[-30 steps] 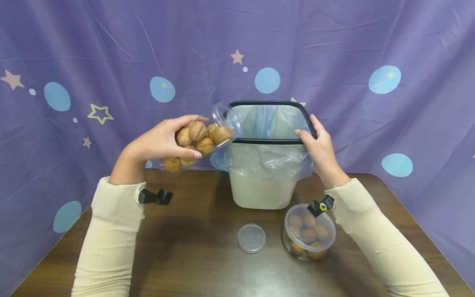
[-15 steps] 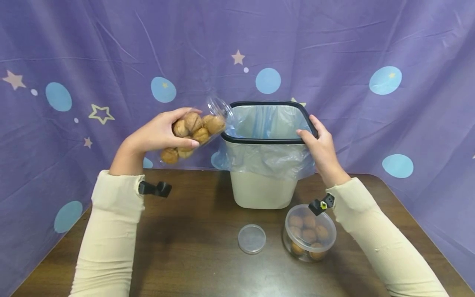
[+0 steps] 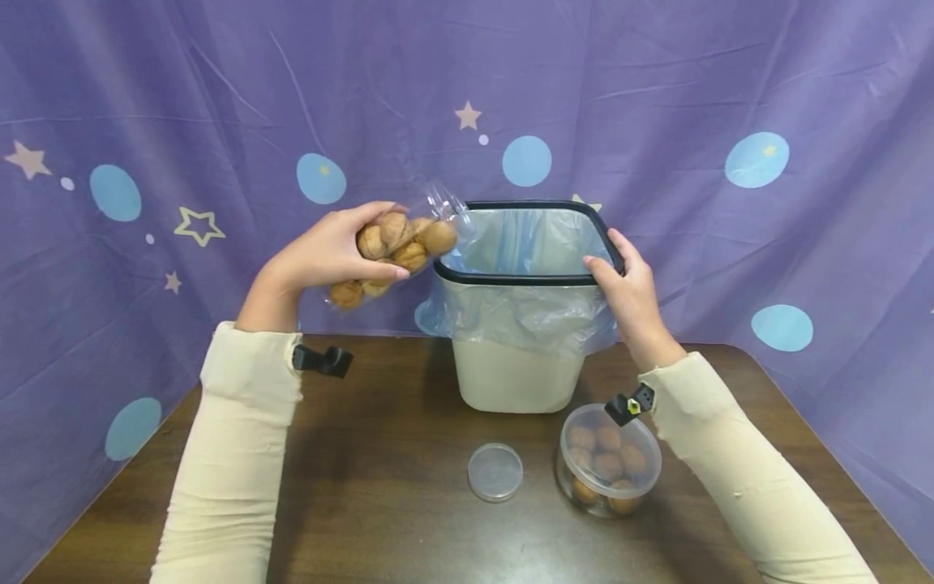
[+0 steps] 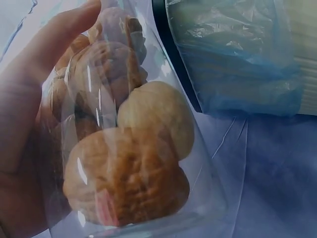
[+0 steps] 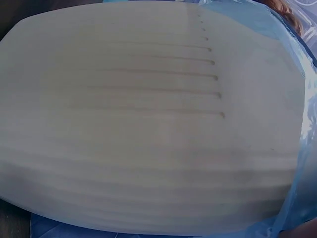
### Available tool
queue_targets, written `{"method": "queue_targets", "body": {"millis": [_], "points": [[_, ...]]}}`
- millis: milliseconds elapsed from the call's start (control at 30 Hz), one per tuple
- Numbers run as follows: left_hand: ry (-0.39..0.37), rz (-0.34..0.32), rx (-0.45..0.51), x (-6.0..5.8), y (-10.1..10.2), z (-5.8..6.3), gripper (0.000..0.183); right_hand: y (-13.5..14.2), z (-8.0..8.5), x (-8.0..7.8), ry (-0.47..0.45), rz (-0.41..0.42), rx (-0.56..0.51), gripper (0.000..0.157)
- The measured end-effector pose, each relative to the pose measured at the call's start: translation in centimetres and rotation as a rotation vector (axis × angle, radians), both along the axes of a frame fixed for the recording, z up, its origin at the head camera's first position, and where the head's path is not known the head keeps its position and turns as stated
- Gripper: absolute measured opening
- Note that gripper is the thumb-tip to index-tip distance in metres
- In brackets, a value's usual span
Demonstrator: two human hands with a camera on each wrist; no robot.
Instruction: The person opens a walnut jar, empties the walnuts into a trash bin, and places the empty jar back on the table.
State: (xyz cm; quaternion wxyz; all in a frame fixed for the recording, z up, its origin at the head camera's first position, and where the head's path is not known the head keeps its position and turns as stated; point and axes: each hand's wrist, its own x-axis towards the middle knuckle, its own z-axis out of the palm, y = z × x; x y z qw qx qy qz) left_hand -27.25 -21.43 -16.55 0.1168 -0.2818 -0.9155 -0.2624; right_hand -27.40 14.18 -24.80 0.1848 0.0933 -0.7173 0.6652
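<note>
My left hand [image 3: 321,253] grips a clear plastic jar [image 3: 447,204] lying tilted in the air, its open mouth turned toward the bin. Several walnuts [image 3: 411,256] fill the jar; the left wrist view shows a big walnut [image 4: 126,176] near its base. The jar's mouth overlaps the left rim of a white waste bin [image 3: 518,381] in the head view; whether they touch I cannot tell. A translucent bag [image 3: 521,312] lines the bin and folds over its outside under a black rim ring [image 3: 521,280]. My right hand [image 3: 633,296] holds that ring at its right side, thumb on top.
On the wooden table [image 3: 379,519] before the bin lies a small round clear lid [image 3: 495,472]. Right of it stands a lidded clear tub [image 3: 609,464] with several round brown nuts, below my right wrist. A purple curtain [image 3: 409,97] hangs behind.
My left hand and the jar have risen, shifting a little left and then back right. The walnuts have stayed in the jar. My right hand and the bin hold still.
</note>
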Motion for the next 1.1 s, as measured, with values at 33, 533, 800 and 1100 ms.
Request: {"method": "queue_targets", "body": {"millis": [33, 533, 800, 1100], "points": [[-0.001, -0.003, -0.001, -0.1, 0.2, 0.1, 0.075, 0.0, 0.0, 0.0, 0.004, -0.003, -0.003, 0.069], [-0.028, -0.048, -0.01, -1.6, 1.1, 0.9, 0.079, 0.0, -0.2, 0.1, 0.034, -0.03, -0.027, 0.067], [-0.027, -0.043, 0.008, -2.6, 0.9, 0.9, 0.077, -0.1, -0.5, -0.2, 0.043, -0.03, -0.046, 0.066], [0.019, -0.029, -0.047, -3.2, 1.1, 1.1, 0.08, -0.3, -0.7, -0.3, 0.059, -0.027, -0.068, 0.065]]}}
